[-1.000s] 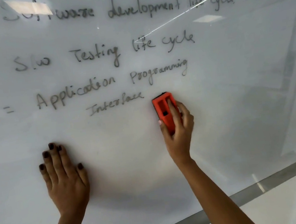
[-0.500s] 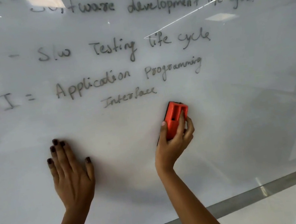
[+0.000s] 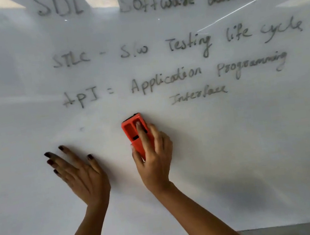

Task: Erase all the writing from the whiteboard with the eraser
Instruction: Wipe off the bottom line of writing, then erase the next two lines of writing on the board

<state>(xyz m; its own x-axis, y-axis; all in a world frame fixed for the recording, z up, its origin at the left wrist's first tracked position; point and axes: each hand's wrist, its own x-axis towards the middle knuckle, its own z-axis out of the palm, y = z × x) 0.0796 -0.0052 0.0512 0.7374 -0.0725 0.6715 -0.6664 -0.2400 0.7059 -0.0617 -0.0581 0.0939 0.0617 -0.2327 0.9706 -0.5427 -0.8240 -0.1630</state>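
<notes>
**While the eraser slides left, every word is still on the board**

Since half a second ago, the orange eraser [image 3: 136, 134] has gone from sitting off below the right end of "Interface" [image 3: 198, 94] to a spot lower-left of that word, under the gap between "API =" [image 3: 88, 96] and "Application" [image 3: 166, 80]. It's flat against the whiteboard [image 3: 254, 142], long side roughly upright, black felt just peeking out at the top edge. Near the writing, but not touching any of it.

The right hand [image 3: 154, 157] has it pinned: grip pressed around the eraser, one finger lying along the groove on its back, thumb on the left edge, the rest wrapped on the right side.

The left hand [image 3: 77, 169] changed too. It was planted flat with fingers pointing up; now it's tilted over to the left, fingers spread and holding nothing. Can't tell if the palm is actually touching the board.

The view also swung left, so "SDL" [image 3: 59, 6] and "STLC" [image 3: 70, 59] show up now.

What it means for the task: my read is basically zero progress on the visible text. All the lines look intact, just blurry in the shot. That pass only covered bare board. The eraser needs to come up into the "API" line and work through the rows above it.
</notes>
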